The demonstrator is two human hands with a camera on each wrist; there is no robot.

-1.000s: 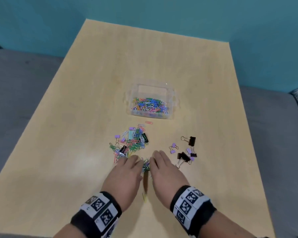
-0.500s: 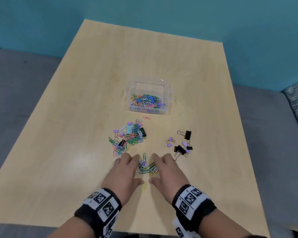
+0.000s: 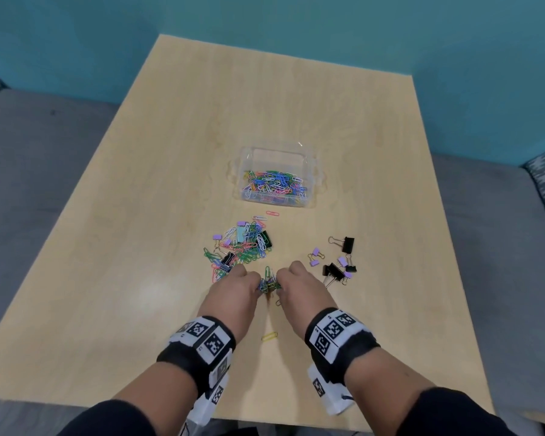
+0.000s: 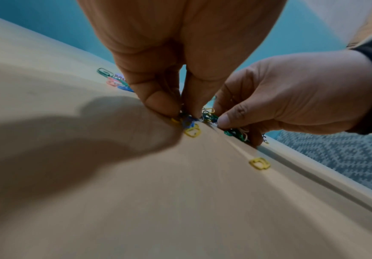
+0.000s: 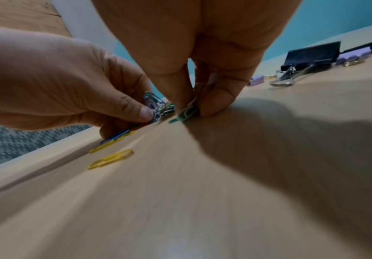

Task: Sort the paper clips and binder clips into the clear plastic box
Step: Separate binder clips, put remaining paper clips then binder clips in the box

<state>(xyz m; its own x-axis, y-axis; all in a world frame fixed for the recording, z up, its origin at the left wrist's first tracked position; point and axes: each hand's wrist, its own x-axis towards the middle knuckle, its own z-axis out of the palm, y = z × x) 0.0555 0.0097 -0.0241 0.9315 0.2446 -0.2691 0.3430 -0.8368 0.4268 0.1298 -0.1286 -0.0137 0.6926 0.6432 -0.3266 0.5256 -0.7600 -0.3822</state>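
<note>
Step in hand: gathering a small bunch of paper clips (image 3: 268, 283) between both hands, by the look of it for a carry to the clear plastic box (image 3: 276, 177)
Left hand (image 3: 233, 291): fingers and thumb curled, pinching its side of the bunch against the table (image 3: 139, 215)
Right hand (image 3: 299, 289): thumb and fingers curled, pinching green and white clips on its side
Box: well beyond the fingertips, open-topped, already holding a layer of coloured clips
Mixed heap (image 3: 241, 247): just past the left hand's knuckles, paper clips tangled with a few binder clips
Binder clips (image 3: 339, 262): just outside the right hand, black and lilac, not yet sorted
Stray yellow clip (image 3: 269, 336): behind both hands, between the wrists, left out of the bunch
Next move: likely a lift needing a firm squeeze from both sides, since loose clips slip out underneath
Materials: thin coated wire loops, smooth and slippery; folded metal binder bodies with wire handles; pale wood-grain tabletop, slick; box of rigid transparent plastic with rounded corners
</note>
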